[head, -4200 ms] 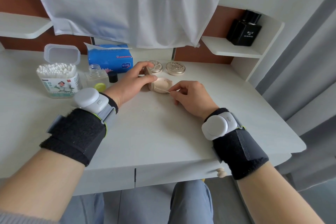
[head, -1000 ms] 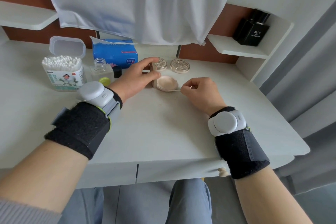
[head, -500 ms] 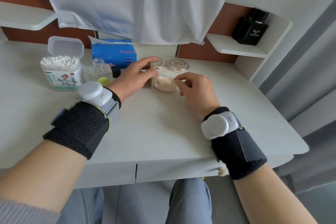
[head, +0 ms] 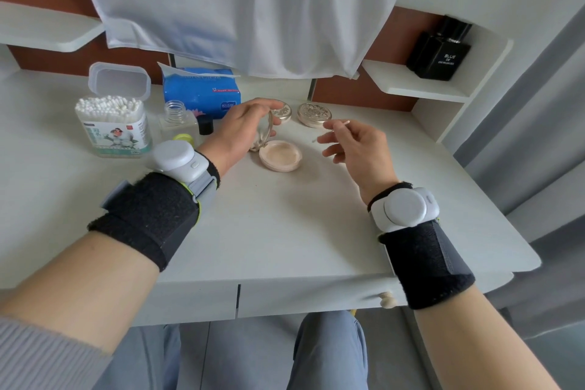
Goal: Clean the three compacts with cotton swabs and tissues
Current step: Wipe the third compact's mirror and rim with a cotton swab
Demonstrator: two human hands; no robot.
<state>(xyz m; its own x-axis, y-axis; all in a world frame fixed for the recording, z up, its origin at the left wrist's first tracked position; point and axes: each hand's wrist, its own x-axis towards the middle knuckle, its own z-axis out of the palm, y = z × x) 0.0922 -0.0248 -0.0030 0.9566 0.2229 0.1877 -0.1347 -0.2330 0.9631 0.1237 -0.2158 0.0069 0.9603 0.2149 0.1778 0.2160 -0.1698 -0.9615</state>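
An open compact [head: 279, 155] lies on the white desk [head: 269, 231], its beige powder pan facing up. My left hand [head: 240, 130] holds its raised lid by the rim. My right hand [head: 354, 146] is lifted to the right of the pan and pinches a cotton swab [head: 338, 124] between thumb and fingers, clear of the powder. Two shut silver compacts stand behind: one [head: 282, 112] partly hidden by my left fingers, the other [head: 314, 114] in full view.
At the back left stand an open tub of cotton swabs [head: 112, 127], a small uncapped glass bottle [head: 179, 123] with its black cap [head: 205, 126], and a blue tissue pack [head: 201, 92]. A white cloth [head: 240, 9] hangs above. A black perfume bottle [head: 441, 49] sits on the right shelf.
My right hand has pulled back from the powder pan and risen with the swab. My left hand keeps hold of the lid.
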